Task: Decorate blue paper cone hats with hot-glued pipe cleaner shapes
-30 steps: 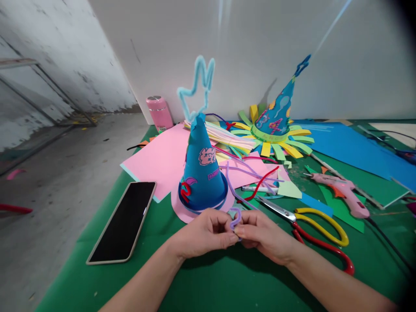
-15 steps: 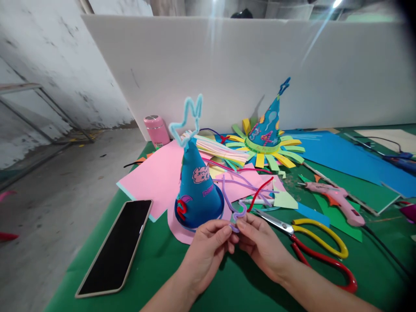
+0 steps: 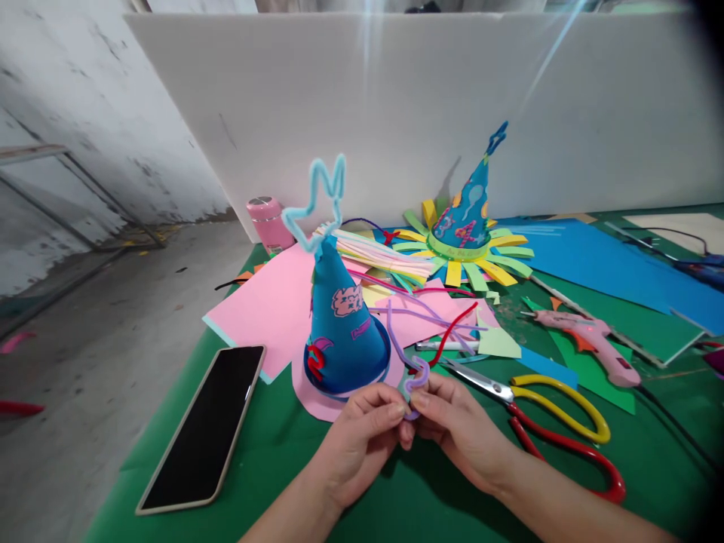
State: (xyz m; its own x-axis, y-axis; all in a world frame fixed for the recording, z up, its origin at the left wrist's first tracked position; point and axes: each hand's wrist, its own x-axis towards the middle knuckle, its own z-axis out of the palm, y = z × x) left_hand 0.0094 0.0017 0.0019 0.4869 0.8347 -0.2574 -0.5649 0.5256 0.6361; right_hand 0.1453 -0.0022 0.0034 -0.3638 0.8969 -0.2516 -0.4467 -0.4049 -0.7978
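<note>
A bent purple pipe cleaner (image 3: pixel 417 381) is pinched between both hands, its upper part curled above the fingers. My left hand (image 3: pixel 367 434) grips its lower end, and my right hand (image 3: pixel 458 426) holds it a little higher. Just behind my left hand stands a blue cone hat (image 3: pixel 339 324) on a pink paper brim (image 3: pixel 317 403). The hat carries a pink patch, a red curled piece and a light blue star (image 3: pixel 317 200) on its tip. Open scissors (image 3: pixel 503 391) with yellow and red handles lie right of my right hand.
A phone (image 3: pixel 207 430) lies at left, a pink bottle (image 3: pixel 270 226) behind. Another blue hat (image 3: pixel 464 215) with a yellow-green fringe stands at the back. Pipe cleaners (image 3: pixel 378 253) and pink paper (image 3: pixel 265 302) cover the middle. A pink glue gun (image 3: pixel 588 339) with a cord lies at right.
The view has shifted slightly. Both hands still hold the purple pipe cleaner, whose curled part now looks turned a little and whose lower end shows more below the fingertips.
</note>
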